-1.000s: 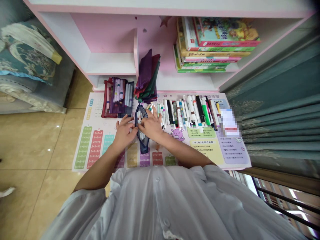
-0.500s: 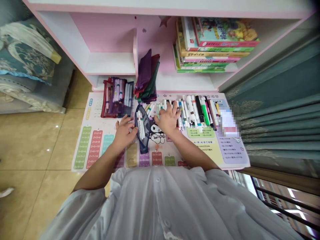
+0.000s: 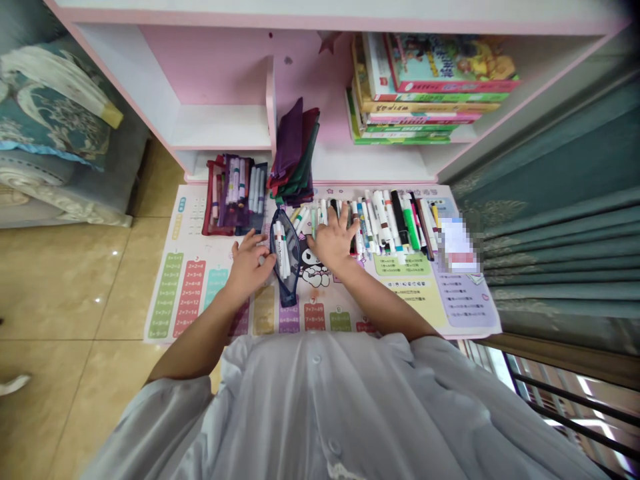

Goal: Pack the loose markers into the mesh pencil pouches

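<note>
A dark blue mesh zip pouch (image 3: 289,293) lies with its mouth spread, and several white markers (image 3: 282,250) are inside it. My left hand (image 3: 249,262) pinches the pouch's left edge between thumb and finger, the other fingers raised. My right hand (image 3: 334,239) rests with fingers spread over the left part of a row of markers (image 3: 384,220); what lies beneath the palm is hidden. Between pouch and right hand are a few loose markers (image 3: 301,219).
Filled mesh pouches (image 3: 233,190) lie at the back left, beside a stack of empty-looking coloured pouches (image 3: 295,150) leaning on the shelf divider (image 3: 271,100). Books (image 3: 425,107) are piled on the shelf. A printed mat (image 3: 220,313) covers the desk; a curtain (image 3: 545,200) hangs at the right.
My right hand has shifted very slightly left and down over the markers. The left hand and the pouch stay where they were.
</note>
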Tool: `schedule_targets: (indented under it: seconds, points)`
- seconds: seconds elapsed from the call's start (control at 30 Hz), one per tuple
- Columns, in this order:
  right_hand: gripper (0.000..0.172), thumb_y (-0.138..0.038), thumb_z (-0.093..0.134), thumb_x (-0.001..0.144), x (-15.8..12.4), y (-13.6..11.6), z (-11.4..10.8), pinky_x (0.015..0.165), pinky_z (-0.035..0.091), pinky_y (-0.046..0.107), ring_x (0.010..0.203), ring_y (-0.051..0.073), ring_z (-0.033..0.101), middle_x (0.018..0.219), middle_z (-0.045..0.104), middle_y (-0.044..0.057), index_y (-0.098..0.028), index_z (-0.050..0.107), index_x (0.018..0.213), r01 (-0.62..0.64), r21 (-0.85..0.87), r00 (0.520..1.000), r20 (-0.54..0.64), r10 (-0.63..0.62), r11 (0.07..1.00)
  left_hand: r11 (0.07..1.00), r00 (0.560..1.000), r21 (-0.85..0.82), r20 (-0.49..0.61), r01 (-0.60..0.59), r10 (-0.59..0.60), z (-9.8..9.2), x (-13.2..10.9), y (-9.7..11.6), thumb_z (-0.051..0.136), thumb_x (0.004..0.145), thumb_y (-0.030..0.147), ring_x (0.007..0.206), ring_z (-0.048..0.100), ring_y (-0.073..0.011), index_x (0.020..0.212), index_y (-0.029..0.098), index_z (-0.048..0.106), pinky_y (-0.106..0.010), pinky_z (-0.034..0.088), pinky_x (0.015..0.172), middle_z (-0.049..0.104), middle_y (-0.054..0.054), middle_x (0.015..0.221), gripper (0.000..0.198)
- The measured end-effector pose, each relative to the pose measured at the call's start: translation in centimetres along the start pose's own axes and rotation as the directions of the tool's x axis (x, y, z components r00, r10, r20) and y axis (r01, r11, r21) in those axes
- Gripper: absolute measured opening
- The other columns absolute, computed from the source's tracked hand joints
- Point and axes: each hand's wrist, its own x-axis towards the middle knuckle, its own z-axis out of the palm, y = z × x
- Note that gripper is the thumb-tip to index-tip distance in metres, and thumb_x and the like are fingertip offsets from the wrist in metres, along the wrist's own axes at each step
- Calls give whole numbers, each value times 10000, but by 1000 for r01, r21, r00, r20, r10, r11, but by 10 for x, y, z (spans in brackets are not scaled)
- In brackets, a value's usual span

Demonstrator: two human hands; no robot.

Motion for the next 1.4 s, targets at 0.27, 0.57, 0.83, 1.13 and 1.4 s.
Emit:
schedule_targets:
  seconds: [0.27,0.57,0.83,1.13,1.4]
  points:
    - [259,-311,641,811,1,0,1,1123,134,770,1516,454,134,1561,409,205,-121,782,916,17,57,1000,13,-18,998,1000,1000,-4,-13,-3,3,1,0,-1,519,841,348,1460,385,-302,659,214,601,-596,237,1184,631,-79,1360,239]
    - [204,-302,616,780,-21,-8,-35,1147,169,701,1525,420,152,1552,448,121,-175,708,650,71,271,995,-92,-47,960,1000,1000,6,9,-7,7,1,0,0,515,842,342,1468,374,-308,654,206,589,-598,241,1182,623,-82,1376,243]
    - [172,-289,660,759,-42,-32,-38,1143,193,674,1520,421,175,1551,453,122,-176,696,634,213,342,973,11,-231,915,1000,1000,15,-6,-17,17,1,0,2,511,840,317,1463,381,-306,631,201,582,-603,251,1175,633,-84,1372,250]
    - [218,-338,652,822,-36,-40,-26,1129,152,750,1527,438,117,1580,388,178,-151,751,769,189,304,962,132,-238,934,1000,1000,2,-19,-12,12,1,0,0,524,836,308,1458,387,-312,653,201,611,-601,243,1183,637,-78,1359,229]
    - [203,-334,658,835,-36,-40,-17,1120,152,761,1523,449,112,1577,387,175,-159,761,828,210,276,962,115,-249,938,1000,1000,-2,-21,-18,18,2,1,-2,525,839,324,1458,389,-309,652,201,599,-608,239,1179,636,-88,1358,236]
